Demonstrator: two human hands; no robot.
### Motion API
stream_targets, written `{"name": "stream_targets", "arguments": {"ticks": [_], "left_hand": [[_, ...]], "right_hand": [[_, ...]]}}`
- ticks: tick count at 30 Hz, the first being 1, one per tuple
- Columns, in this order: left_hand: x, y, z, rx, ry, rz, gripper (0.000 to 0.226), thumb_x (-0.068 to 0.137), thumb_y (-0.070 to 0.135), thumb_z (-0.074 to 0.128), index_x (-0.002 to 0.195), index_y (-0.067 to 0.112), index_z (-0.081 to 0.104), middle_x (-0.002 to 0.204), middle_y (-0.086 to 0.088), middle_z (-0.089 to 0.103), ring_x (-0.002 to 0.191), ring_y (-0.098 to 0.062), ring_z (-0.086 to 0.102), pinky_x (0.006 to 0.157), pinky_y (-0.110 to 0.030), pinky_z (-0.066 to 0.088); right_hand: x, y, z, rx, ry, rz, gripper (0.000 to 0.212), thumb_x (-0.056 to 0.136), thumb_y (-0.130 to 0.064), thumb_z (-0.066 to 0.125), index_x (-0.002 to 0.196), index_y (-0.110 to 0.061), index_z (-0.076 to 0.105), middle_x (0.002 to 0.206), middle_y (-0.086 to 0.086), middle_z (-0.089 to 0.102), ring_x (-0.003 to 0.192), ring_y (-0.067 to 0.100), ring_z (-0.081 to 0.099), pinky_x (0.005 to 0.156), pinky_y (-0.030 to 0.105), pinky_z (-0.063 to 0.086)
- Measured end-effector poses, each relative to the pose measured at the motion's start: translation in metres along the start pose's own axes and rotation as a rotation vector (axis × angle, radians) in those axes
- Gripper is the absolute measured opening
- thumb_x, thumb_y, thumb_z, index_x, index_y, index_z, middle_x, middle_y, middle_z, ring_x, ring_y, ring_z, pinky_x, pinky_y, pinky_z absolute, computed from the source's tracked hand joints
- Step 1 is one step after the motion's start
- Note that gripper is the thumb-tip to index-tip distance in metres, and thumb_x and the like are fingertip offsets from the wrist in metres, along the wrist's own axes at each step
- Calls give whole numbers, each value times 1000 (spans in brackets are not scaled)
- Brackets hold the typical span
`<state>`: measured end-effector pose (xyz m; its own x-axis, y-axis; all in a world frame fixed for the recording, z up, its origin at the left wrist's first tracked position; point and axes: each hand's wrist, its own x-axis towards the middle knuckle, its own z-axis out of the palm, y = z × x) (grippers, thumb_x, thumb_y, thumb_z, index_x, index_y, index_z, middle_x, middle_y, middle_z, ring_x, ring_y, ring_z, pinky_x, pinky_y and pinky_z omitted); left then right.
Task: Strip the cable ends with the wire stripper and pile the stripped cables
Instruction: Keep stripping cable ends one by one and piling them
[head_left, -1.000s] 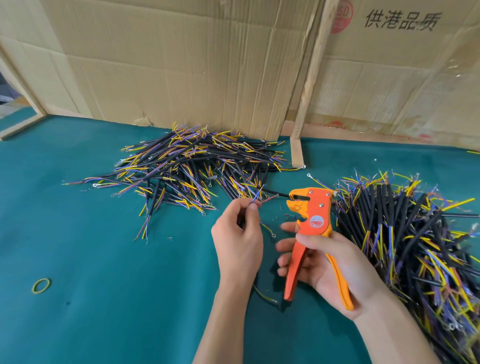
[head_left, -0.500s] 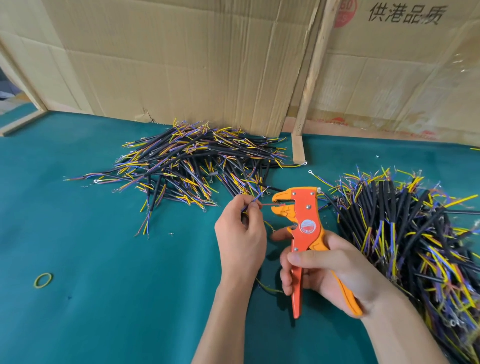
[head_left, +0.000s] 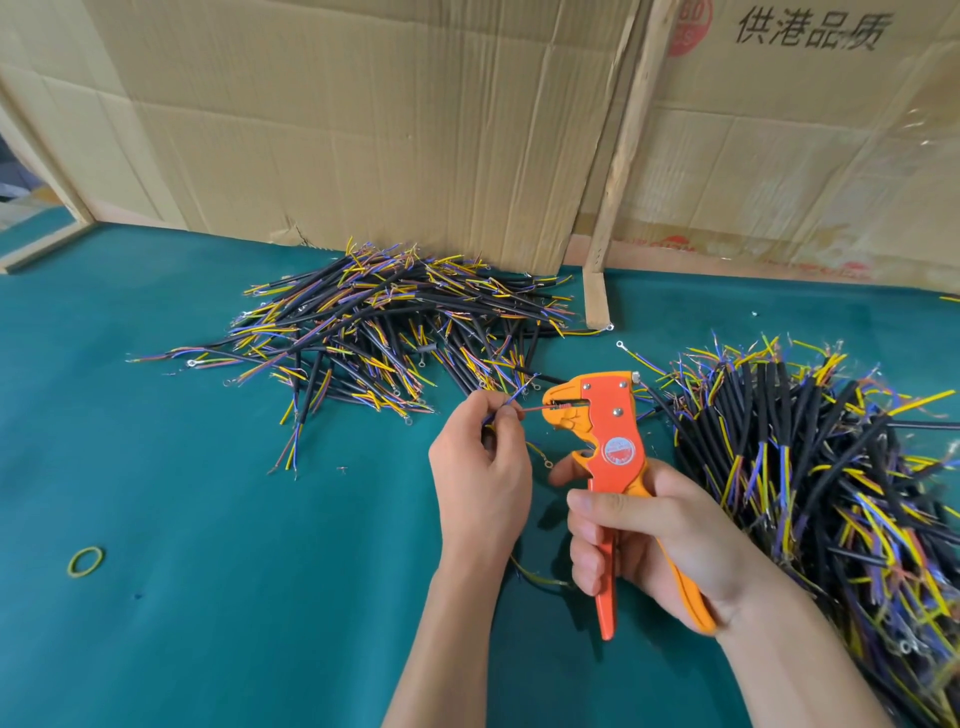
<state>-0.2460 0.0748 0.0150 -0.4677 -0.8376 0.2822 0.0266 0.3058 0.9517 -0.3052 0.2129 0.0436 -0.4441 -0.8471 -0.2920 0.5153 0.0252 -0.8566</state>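
My right hand (head_left: 654, 540) grips the handles of an orange wire stripper (head_left: 610, 441), its jaws pointing left. My left hand (head_left: 480, 467) pinches a short cable (head_left: 511, 402) and holds one thin red wire end in the stripper's jaws. The cable's black body is mostly hidden under my left hand, and a yellow end trails out below it. One pile of black cables with coloured ends (head_left: 384, 332) lies behind my hands near the cardboard. A larger pile of cables (head_left: 821, 483) lies to the right.
The green table cover (head_left: 234, 597) spreads to the left and front. A yellow-green rubber band (head_left: 85, 561) lies at the left. Cardboard sheets (head_left: 363, 114) and a wooden slat (head_left: 621, 156) stand along the back edge.
My right hand has brought the stripper left and upright to the cable. The red wire end now sits between the jaws. My left hand has barely moved.
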Motion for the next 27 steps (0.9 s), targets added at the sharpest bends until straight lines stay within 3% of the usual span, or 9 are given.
{"name": "stream_targets", "arguments": {"ticks": [6, 11, 13, 16, 21, 27], "left_hand": [[0, 1, 0, -4, 4, 2, 25, 95, 5, 55, 73, 17, 59, 59, -7, 48, 49, -8, 34, 47, -18, 28], [0, 1, 0, 9, -8, 7, 26, 95, 4, 57, 72, 17, 58, 54, 6, 41, 50, -8, 34, 47, -17, 27], [0, 2, -1, 11, -9, 12, 26, 95, 4, 57, 72, 17, 59, 55, 1, 46, 50, -8, 35, 48, -19, 28], [0, 1, -1, 0, 13, 8, 26, 97, 6, 57, 73, 16, 59, 61, -8, 52, 52, -7, 37, 50, -20, 30], [-1, 2, -1, -6, 32, -4, 26, 97, 7, 57, 73, 15, 59, 58, -4, 48, 51, -7, 38, 48, -16, 31], [0, 0, 1, 8, 7, -4, 26, 95, 5, 56, 72, 17, 58, 55, 5, 43, 50, -8, 36, 48, -19, 29]], "right_hand": [[-1, -1, 1, 11, -12, 3, 30, 75, -4, 77, 102, 2, 67, 66, 13, 42, 52, 28, 45, 49, 38, 45], [3, -1, 3, 16, 54, -52, 19, 76, -10, 74, 94, -6, 72, 56, 8, 33, 36, 18, 34, 41, 25, 35], [3, 0, 5, 33, 53, -67, 18, 77, -12, 74, 94, -7, 73, 54, 7, 33, 34, 17, 33, 40, 23, 34], [2, 2, 5, 62, 6, -54, 27, 78, -14, 74, 103, -2, 72, 59, 13, 45, 40, 22, 43, 42, 29, 41], [0, 1, -1, 47, -46, -15, 56, 70, -10, 83, 118, 6, 61, 82, 30, 59, 66, 40, 60, 61, 48, 54], [1, 3, -2, 26, -57, -39, 55, 69, -6, 83, 119, 5, 61, 85, 31, 61, 70, 42, 61, 64, 49, 54]]}}
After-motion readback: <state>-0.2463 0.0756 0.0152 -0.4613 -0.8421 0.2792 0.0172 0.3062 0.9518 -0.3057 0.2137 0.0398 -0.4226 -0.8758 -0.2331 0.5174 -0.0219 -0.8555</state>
